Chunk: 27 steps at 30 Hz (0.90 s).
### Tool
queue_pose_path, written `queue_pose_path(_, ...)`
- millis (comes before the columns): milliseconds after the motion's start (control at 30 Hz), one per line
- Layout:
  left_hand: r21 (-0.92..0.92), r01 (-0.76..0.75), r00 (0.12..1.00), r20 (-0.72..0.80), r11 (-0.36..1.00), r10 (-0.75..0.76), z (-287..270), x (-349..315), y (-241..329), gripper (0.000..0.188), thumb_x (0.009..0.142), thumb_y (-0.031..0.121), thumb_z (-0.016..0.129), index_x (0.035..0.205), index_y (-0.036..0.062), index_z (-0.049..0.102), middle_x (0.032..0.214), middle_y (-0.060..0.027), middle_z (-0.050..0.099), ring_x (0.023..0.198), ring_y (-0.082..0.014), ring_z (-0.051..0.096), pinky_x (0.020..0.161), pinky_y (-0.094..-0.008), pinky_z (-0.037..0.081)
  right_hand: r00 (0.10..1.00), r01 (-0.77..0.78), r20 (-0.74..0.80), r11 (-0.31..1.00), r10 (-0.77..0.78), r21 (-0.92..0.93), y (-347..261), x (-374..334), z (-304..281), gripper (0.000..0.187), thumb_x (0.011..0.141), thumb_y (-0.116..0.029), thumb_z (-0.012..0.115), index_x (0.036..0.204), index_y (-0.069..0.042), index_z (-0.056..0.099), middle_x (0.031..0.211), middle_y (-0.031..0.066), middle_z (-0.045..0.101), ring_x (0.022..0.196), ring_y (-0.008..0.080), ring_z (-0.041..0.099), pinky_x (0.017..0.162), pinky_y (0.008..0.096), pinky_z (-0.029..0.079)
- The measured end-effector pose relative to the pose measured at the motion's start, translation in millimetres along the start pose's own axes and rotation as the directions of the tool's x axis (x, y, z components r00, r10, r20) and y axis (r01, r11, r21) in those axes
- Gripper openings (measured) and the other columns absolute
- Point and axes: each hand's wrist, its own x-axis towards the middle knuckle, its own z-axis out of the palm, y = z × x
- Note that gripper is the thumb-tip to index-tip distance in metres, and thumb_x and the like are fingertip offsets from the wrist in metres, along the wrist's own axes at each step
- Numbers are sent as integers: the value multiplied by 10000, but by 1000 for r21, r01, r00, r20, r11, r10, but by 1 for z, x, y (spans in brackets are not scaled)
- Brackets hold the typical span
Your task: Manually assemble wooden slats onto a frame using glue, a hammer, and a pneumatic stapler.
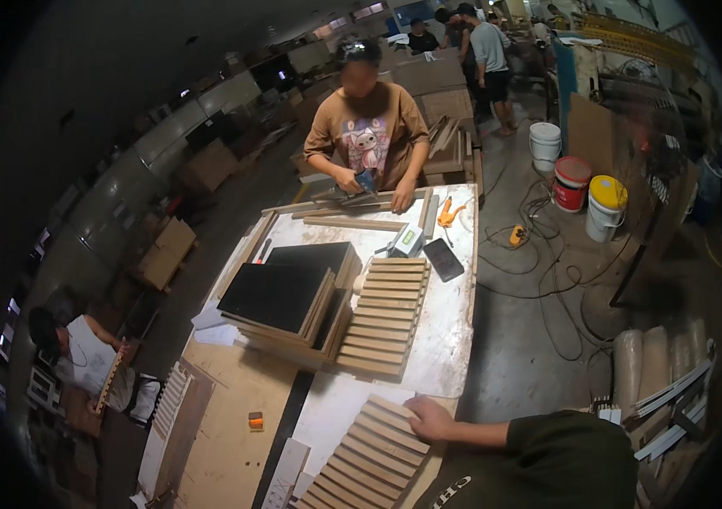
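Note:
My right hand [430, 418], at the end of a dark green sleeve, is closed on the upper right corner of a slatted wooden panel [369, 462]. The panel lies at the near end of the worktable and runs out of the picture below. Its light slats are parallel, with dark gaps between them. My left hand is out of view. A second slatted panel [382, 318] lies just beyond, beside a stack of boards with black tops [276, 295].
Across the white worktable [442, 339], a person holds a blue power tool [365, 181] over wooden strips. A phone [443, 260], an orange-handled tool [448, 212] and a small white-and-green device [408, 240] lie on top. Buckets [571, 183] and cables stand right. Another person sits lower left.

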Motion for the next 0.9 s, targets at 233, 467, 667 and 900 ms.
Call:
queue_pose_path(233, -169, -37, 974, 214, 985, 73, 43, -10, 84, 498, 829, 109, 547, 1288, -11, 396, 1255, -191, 480, 1134, -299, 458, 970, -369, 333, 993, -47, -111, 999, 44, -18, 23, 19, -63, 352, 744, -161, 532, 1054, 0, 574, 1073, 175, 558, 1066, 322, 478, 939, 385, 380)
queue_pose_path(467, 320, -152, 965, 251, 935, 71, 65, -7, 122, 504, 810, 148, 573, 1261, -15, 419, 1212, -228, 497, 1124, -353, 456, 951, -419, 344, 995, -102, 6, 994, 102, 42, 25, 23, -99, 381, 728, -246, 598, 1055, -51, 584, 1063, 145, 567, 1025, 279, 527, 884, 341, 430)
queue_pose_path(667, 530, -225, 971, 196, 817, 140, 73, -6, 140, 552, 834, 207, 561, 1296, -32, 374, 1303, -253, 399, 1228, -390, 333, 1035, -450, 238, 950, -277, 169, 958, 261, 77, 22, 32, -103, 433, 736, -299, 593, 1099, -67, 545, 1032, 170, 586, 958, 284, 577, 829, 354, 453)
queue_pose_path(900, 341, -276, 961, 77, 899, 266, 103, 16, 68, 541, 885, 211, 502, 1343, -8, 314, 1392, -231, 283, 1289, -373, 255, 1072, -437, 184, 879, -393, 329, 915, 344, 94, 36, 33, -94, 523, 765, -388, 537, 1199, -100, 484, 1028, 192, 605, 967, 320, 584, 841, 358, 451)
